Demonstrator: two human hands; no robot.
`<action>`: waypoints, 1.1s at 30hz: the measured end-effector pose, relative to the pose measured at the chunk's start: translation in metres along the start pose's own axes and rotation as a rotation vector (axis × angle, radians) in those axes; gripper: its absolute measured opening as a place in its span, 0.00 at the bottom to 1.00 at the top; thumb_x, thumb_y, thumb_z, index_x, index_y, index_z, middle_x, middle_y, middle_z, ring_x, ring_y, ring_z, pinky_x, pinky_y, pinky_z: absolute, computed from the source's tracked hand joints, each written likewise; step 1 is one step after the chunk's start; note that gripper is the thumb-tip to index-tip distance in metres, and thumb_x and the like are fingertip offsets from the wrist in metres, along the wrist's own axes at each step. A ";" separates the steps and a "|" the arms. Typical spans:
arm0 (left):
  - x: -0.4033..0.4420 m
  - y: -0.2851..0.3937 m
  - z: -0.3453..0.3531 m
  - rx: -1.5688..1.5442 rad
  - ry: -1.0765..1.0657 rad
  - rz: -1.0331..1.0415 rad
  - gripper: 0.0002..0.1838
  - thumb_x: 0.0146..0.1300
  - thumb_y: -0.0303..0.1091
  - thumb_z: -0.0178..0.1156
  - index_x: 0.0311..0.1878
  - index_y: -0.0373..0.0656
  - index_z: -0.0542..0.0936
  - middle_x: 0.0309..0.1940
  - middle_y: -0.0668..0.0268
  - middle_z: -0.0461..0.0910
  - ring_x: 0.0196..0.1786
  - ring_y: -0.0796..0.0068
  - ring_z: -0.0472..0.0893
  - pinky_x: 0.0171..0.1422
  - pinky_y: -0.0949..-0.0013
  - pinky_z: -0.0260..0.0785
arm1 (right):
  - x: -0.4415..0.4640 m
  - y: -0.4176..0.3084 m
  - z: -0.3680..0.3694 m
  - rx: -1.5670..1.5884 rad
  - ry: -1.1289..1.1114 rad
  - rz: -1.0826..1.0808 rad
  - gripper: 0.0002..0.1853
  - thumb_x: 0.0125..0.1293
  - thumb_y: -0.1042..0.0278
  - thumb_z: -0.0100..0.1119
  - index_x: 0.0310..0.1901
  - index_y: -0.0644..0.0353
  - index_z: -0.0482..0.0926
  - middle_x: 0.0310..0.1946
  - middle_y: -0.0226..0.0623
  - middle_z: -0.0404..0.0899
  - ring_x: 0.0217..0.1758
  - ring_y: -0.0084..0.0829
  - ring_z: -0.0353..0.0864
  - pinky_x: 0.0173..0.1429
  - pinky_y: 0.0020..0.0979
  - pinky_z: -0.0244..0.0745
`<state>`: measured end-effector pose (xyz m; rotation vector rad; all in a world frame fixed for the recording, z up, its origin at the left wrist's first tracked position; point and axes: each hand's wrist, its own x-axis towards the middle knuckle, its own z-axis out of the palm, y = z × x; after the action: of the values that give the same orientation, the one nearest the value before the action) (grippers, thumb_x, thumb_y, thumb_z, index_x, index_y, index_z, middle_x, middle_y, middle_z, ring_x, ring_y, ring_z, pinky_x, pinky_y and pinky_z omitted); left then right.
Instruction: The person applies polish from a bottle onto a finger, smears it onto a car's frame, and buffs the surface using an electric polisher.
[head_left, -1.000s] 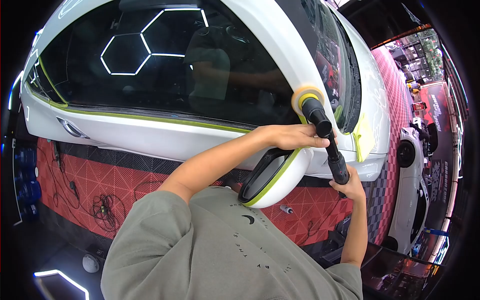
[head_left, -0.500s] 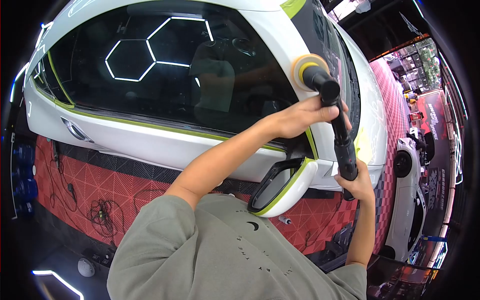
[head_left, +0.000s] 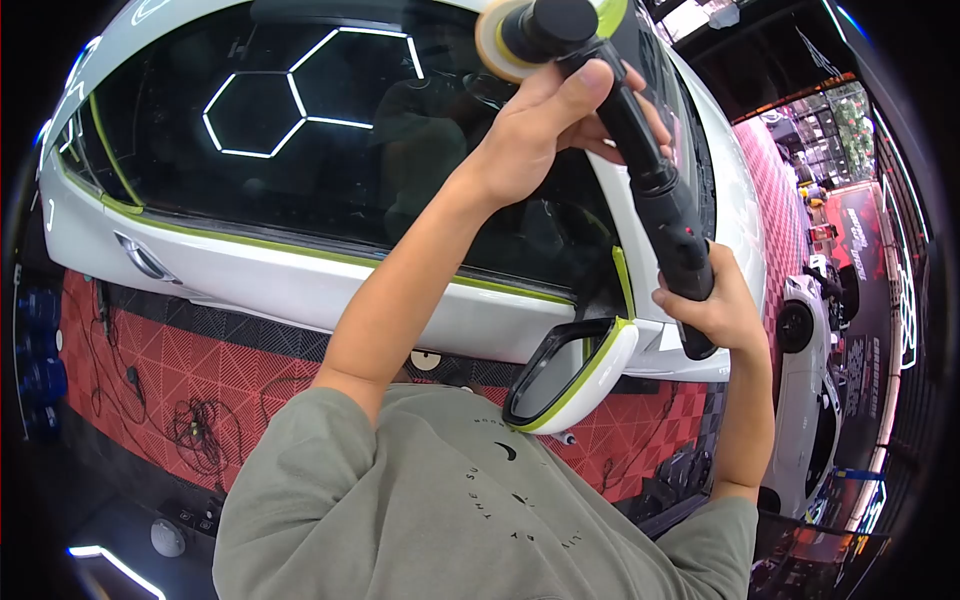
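A slim black polisher (head_left: 650, 165) with a yellow foam pad (head_left: 490, 40) runs diagonally in front of the white car (head_left: 480, 318). My left hand (head_left: 545, 125) is wrapped round its neck, just behind the head. Farther back, my right hand (head_left: 722, 305) grips the handle near its butt end. The pad lies over the upper front corner of the dark side window (head_left: 330, 190), by the roof edge; whether it touches the paint I cannot tell. Yellow-green tape (head_left: 330, 255) borders the window. Below my hands, the white side mirror (head_left: 590, 385) carries the same tape.
Tangled black cable (head_left: 200, 435) lies on the red tiled floor (head_left: 300, 345) beside the car. Blue water bottles (head_left: 42, 345) stand at the far left. Another white car (head_left: 808, 400) is parked at the right. The side mirror juts out close to my body.
Both hands have carried the polisher up and to the left. Its pad has gone from the front pillar to the window's upper corner.
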<state>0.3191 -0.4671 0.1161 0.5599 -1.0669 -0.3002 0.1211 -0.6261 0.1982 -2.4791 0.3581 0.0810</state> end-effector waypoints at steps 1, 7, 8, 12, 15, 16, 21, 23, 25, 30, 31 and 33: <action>-0.001 -0.006 0.005 -0.011 -0.007 -0.001 0.31 0.73 0.63 0.43 0.57 0.43 0.71 0.45 0.50 0.84 0.49 0.57 0.87 0.56 0.62 0.80 | -0.002 0.005 0.000 0.022 -0.035 -0.026 0.13 0.47 0.72 0.70 0.34 0.64 0.77 0.25 0.28 0.76 0.28 0.21 0.74 0.36 0.27 0.71; -0.013 -0.052 0.058 -0.166 -0.072 -0.312 0.27 0.74 0.57 0.50 0.57 0.42 0.70 0.48 0.58 0.83 0.54 0.68 0.83 0.60 0.64 0.75 | -0.042 0.100 -0.013 0.126 -0.065 0.127 0.18 0.45 0.70 0.73 0.37 0.63 0.78 0.27 0.27 0.76 0.31 0.20 0.74 0.39 0.26 0.71; -0.014 -0.067 0.068 -0.179 -0.101 -0.356 0.26 0.74 0.57 0.51 0.57 0.41 0.70 0.49 0.60 0.82 0.54 0.69 0.82 0.60 0.64 0.75 | -0.052 0.115 -0.013 0.178 -0.066 0.163 0.17 0.44 0.71 0.73 0.36 0.63 0.78 0.27 0.27 0.76 0.31 0.20 0.74 0.39 0.26 0.71; -0.026 -0.110 0.106 -0.232 -0.158 -0.499 0.26 0.75 0.55 0.50 0.57 0.40 0.70 0.49 0.62 0.81 0.56 0.71 0.81 0.61 0.65 0.75 | -0.088 0.166 -0.005 0.362 -0.067 0.265 0.14 0.45 0.74 0.72 0.34 0.62 0.78 0.27 0.26 0.78 0.30 0.20 0.76 0.38 0.26 0.72; -0.033 -0.136 0.128 -0.213 -0.178 -0.591 0.26 0.75 0.56 0.49 0.55 0.40 0.71 0.50 0.63 0.81 0.56 0.71 0.81 0.59 0.65 0.75 | -0.109 0.199 0.004 0.475 -0.075 0.290 0.13 0.45 0.74 0.72 0.32 0.63 0.77 0.27 0.30 0.78 0.26 0.21 0.77 0.34 0.27 0.73; -0.037 -0.144 0.135 -0.206 -0.183 -0.619 0.25 0.75 0.56 0.49 0.55 0.40 0.72 0.50 0.63 0.81 0.55 0.72 0.81 0.59 0.65 0.75 | -0.115 0.207 0.005 0.477 -0.074 0.294 0.13 0.45 0.74 0.72 0.32 0.63 0.77 0.27 0.30 0.78 0.26 0.21 0.77 0.34 0.27 0.73; -0.046 -0.161 0.152 -0.185 -0.139 -0.708 0.28 0.74 0.59 0.49 0.57 0.40 0.70 0.50 0.63 0.78 0.56 0.70 0.79 0.59 0.63 0.76 | -0.126 0.240 0.014 0.663 -0.150 0.305 0.19 0.44 0.74 0.72 0.39 0.64 0.76 0.26 0.32 0.78 0.25 0.25 0.78 0.33 0.29 0.76; -0.041 -0.152 0.147 -0.152 -0.152 -0.707 0.29 0.73 0.60 0.50 0.57 0.40 0.68 0.50 0.62 0.78 0.56 0.70 0.79 0.58 0.62 0.77 | -0.117 0.236 0.013 0.679 -0.201 0.292 0.23 0.44 0.73 0.72 0.44 0.64 0.74 0.26 0.34 0.77 0.26 0.27 0.79 0.33 0.30 0.78; -0.033 -0.139 0.133 -0.139 -0.086 -0.597 0.29 0.73 0.60 0.50 0.55 0.40 0.69 0.49 0.62 0.78 0.55 0.70 0.79 0.56 0.63 0.78 | -0.102 0.213 0.011 0.697 -0.181 0.237 0.25 0.45 0.73 0.72 0.46 0.64 0.72 0.26 0.35 0.77 0.26 0.28 0.80 0.33 0.31 0.77; 0.006 -0.067 0.082 -0.056 0.067 -0.388 0.28 0.73 0.62 0.49 0.51 0.42 0.73 0.41 0.62 0.83 0.45 0.70 0.85 0.49 0.65 0.81 | -0.043 0.123 -0.003 0.643 -0.215 0.155 0.26 0.47 0.73 0.72 0.48 0.64 0.71 0.27 0.36 0.76 0.26 0.28 0.79 0.33 0.30 0.77; 0.013 -0.050 0.071 -0.035 0.100 -0.341 0.29 0.72 0.63 0.48 0.50 0.42 0.74 0.41 0.60 0.84 0.44 0.68 0.86 0.49 0.65 0.81 | -0.032 0.103 -0.006 0.622 -0.202 0.125 0.26 0.47 0.73 0.72 0.48 0.64 0.71 0.27 0.36 0.76 0.26 0.28 0.79 0.33 0.30 0.77; 0.025 -0.029 0.046 0.006 0.110 -0.267 0.29 0.73 0.63 0.46 0.48 0.43 0.75 0.41 0.58 0.85 0.42 0.66 0.87 0.49 0.65 0.81 | -0.015 0.061 -0.015 0.540 -0.211 0.059 0.20 0.48 0.73 0.71 0.43 0.66 0.74 0.28 0.35 0.77 0.26 0.27 0.80 0.32 0.30 0.77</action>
<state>0.2903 -0.5161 0.1349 0.7184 -0.8875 -0.4945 0.0897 -0.6781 0.1773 -1.9066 0.3132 0.2361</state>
